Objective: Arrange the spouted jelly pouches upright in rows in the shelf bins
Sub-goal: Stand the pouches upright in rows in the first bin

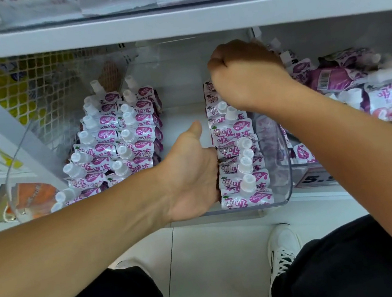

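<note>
White and purple spouted jelly pouches stand upright in a clear bin point(286, 186). Two rows point(118, 144) fill its left side, and a third row point(236, 157) runs along its right wall. My left hand point(189, 174) presses against the left face of the third row near the front, thumb up, fingers tucked in among the pouches. My right hand point(247, 73) is curled into a fist over the back end of that row, gripping pouch tops that it hides. A bare strip of bin floor lies between the rows.
A loose heap of pouches point(346, 77) lies flat in the bin to the right. A price tag point(315, 179) hangs on the shelf edge. The upper shelf board point(172, 23) is close overhead. White wire mesh point(31, 96) stands at the left.
</note>
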`<state>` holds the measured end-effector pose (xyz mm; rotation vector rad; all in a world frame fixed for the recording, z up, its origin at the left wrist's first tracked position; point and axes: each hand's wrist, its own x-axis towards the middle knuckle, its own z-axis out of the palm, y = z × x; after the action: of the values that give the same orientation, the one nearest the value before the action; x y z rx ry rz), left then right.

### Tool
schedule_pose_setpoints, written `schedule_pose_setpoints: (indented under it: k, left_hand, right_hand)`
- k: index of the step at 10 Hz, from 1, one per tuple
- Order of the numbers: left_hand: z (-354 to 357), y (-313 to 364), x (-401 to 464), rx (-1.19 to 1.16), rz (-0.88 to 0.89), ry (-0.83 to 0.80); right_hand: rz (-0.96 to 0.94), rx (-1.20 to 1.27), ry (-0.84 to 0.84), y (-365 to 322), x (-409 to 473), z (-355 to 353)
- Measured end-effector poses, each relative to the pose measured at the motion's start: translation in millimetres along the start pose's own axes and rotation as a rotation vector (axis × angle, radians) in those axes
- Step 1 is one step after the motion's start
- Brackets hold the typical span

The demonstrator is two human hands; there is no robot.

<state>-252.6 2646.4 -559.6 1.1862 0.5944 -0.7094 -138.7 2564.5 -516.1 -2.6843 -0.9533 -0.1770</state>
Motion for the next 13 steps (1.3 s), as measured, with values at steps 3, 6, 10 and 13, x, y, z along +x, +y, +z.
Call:
schedule_pose_setpoints:
  k: [3, 6, 10, 13]
  left_hand:
    - [5.1, 5.5, -7.2, -0.147, -0.010, 0.011]
    - [-21.7, 16.7, -42.3, -0.011, 0.114, 0.172]
    - [-89.9, 5.0, -74.2, 0.491, 0.667, 0.787]
    - [-127.2, -10.3, -135.4, 0.329, 0.385, 0.578]
  right_hand:
    - [0.008, -0.028, -0.020, -1.2, -3.3, -2.7]
    - [-0.020, -0.207, -0.011, -2.9, -1.9, 5.9]
    - [-0.290, -0.640, -0.701, -42.1, -18.0, 40.3]
    - [-0.280, 0.362, -0.268, -95.1, -36.8, 20.5]
